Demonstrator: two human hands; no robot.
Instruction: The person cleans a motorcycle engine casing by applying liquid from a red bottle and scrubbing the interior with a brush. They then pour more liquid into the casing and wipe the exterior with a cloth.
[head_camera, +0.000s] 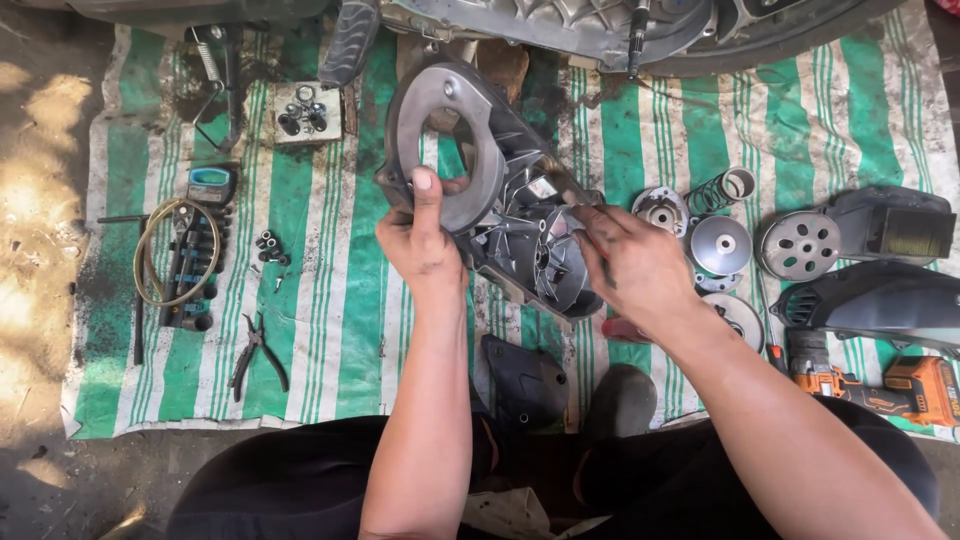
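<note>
A grey metal engine cover (500, 200) with a large round opening is held tilted above the striped mat (330, 300). My left hand (420, 245) grips its near left rim, thumb pressed on the flat ring. My right hand (630, 265), greasy at the fingers, holds a thin tool (565, 185) against the cover's inner ribbed side. Below the cover lies a small black plastic cover (525, 385).
Clutch and pulley discs (720, 245), a spring (715, 192) and black housings (880, 300) lie at the right, with an orange power drill (880, 390). A socket set (190, 265), pliers (257, 350) and a box of small parts (305, 112) lie at the left. A scooter's underside (560, 30) runs along the top.
</note>
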